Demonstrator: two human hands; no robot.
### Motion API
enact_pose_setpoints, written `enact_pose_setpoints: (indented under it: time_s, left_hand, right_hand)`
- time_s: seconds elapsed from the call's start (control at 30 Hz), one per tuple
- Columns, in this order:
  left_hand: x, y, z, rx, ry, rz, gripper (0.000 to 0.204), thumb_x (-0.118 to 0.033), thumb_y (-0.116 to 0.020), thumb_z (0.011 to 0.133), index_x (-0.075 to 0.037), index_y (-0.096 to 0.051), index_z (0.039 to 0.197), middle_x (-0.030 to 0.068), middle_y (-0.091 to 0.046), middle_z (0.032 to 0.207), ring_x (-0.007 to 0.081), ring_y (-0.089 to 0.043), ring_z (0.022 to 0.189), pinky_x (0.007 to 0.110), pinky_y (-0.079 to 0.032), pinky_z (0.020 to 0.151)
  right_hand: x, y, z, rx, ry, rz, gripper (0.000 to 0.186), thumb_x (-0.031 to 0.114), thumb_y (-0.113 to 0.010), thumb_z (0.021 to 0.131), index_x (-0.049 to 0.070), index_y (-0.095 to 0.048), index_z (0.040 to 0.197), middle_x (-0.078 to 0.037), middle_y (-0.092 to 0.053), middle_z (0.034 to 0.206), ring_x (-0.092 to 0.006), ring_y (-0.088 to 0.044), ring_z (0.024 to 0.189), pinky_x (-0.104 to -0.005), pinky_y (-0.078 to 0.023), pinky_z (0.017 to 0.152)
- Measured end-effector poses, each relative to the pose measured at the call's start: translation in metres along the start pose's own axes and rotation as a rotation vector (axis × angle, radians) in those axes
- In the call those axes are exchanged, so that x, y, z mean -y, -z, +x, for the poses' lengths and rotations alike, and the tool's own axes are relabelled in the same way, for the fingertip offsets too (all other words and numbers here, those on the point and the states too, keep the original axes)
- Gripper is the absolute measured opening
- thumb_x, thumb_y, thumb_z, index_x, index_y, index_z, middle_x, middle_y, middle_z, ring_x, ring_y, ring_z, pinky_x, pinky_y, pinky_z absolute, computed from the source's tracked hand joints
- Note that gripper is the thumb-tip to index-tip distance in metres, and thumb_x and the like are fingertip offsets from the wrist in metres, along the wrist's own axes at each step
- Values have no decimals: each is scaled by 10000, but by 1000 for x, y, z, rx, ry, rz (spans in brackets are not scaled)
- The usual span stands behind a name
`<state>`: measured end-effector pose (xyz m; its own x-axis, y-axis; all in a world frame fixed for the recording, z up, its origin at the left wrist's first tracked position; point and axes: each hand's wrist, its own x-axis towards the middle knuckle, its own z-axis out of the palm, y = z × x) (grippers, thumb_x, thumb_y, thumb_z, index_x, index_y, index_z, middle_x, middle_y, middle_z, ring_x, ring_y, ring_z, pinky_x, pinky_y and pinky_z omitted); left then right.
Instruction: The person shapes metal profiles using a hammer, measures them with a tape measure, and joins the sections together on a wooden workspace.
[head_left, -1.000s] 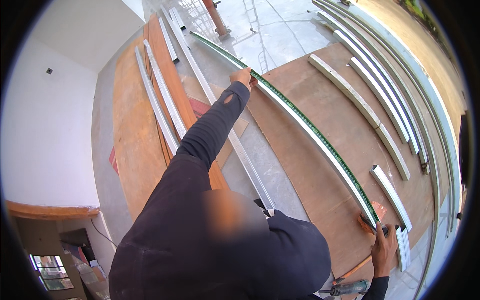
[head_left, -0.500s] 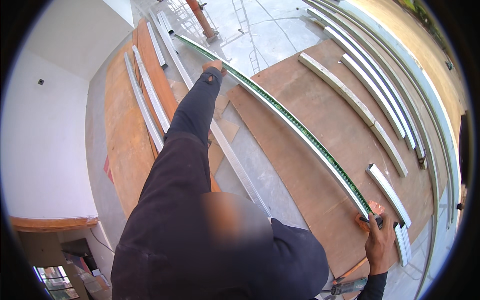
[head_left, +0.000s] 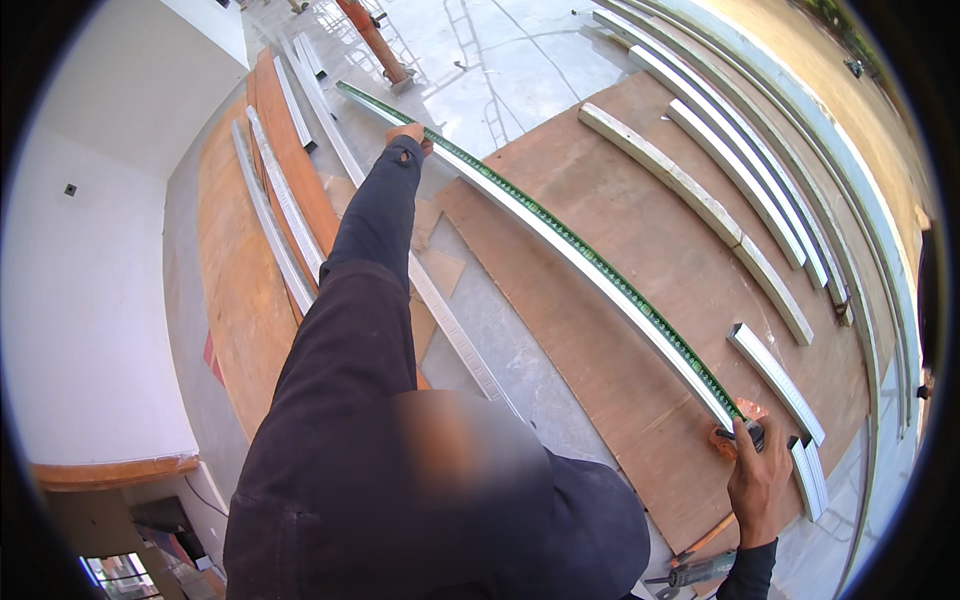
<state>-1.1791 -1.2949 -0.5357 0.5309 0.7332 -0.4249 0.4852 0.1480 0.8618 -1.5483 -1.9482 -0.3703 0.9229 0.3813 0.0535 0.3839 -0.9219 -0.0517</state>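
A green tape measure blade [head_left: 590,256] runs along the top of a long silver metal channel [head_left: 560,248], from the far end down to the near right. My left hand [head_left: 408,135], arm stretched far forward, is closed round the channel and blade near their far end; its fingers are partly hidden. At the near right end, my right hand [head_left: 758,478] is closed on the dark tape measure case [head_left: 750,434], which the fingers mostly cover. The blade lies pulled out between both hands. Beneath the case a reddish-orange thing [head_left: 724,440] shows only in part.
A brown plywood sheet [head_left: 560,330] lies under the channel. A worn timber strip [head_left: 700,205] and short metal channel pieces [head_left: 775,380] are on its right. Further channels [head_left: 450,325] and orange-brown boards [head_left: 225,270] lie left. A power tool [head_left: 700,572] is near my right wrist. An orange post [head_left: 375,42] stands far off.
The whole view has shifted slightly, with the far things now further left. Both hands keep their holds on the channel and the tape measure.
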Motion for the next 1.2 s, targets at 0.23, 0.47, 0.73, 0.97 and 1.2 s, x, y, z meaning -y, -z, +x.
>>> enact_pose_setpoints:
  time_s: [0.23, 0.47, 0.73, 0.97, 1.2]
  left_hand:
    - [6, 32, 15, -42, 1, 18, 119, -128, -621, 973, -16, -660, 970, 98, -689, 797, 201, -674, 642, 343, -599, 580]
    - [-20, -2, 28, -105, -39, 167, 349, -293, -722, 893, 2, -627, 1052, 221, -654, 917, 332, -687, 801, 431, -601, 710]
    - [64, -69, -194, 804, -1448, 603, 682, -367, -766, 886, -40, -504, 1425, 151, -521, 1427, 328, -465, 1342, 445, -346, 1126]
    - [109, -83, -342, 1129, -1649, 1107, 774, -103, -847, 660, -110, -546, 1374, 145, -556, 1337, 363, -513, 1243, 457, -400, 1060]
    - [120, -92, -329, 1100, -1715, 1147, 448, -87, -811, 687, -72, -663, 1110, 124, -653, 1010, 348, -615, 966, 438, -448, 914]
  right_hand:
    - [15, -7, 13, -17, 27, 14, 394, -40, -619, 788, 76, -697, 1156, -171, -571, 1106, -354, -603, 915, -438, -463, 690]
    - [-5, -1, 7, 7, -69, 66, 366, -5, -658, 772, 101, -698, 1120, -157, -577, 1095, -345, -617, 985, -454, -503, 745]
    - [-44, -67, -18, 103, -67, 31, 518, 38, -623, 854, 102, -520, 1358, -92, -602, 1013, -268, -619, 999, -398, -480, 853]
    - [-31, -101, -34, -82, -173, 72, 233, 107, -589, 896, 76, -588, 1126, -80, -660, 930, -268, -684, 945, -407, -516, 782]
    - [-39, -108, -34, -197, -212, 113, 115, 126, -599, 884, 100, -603, 995, -72, -658, 939, -266, -667, 967, -414, -500, 808]
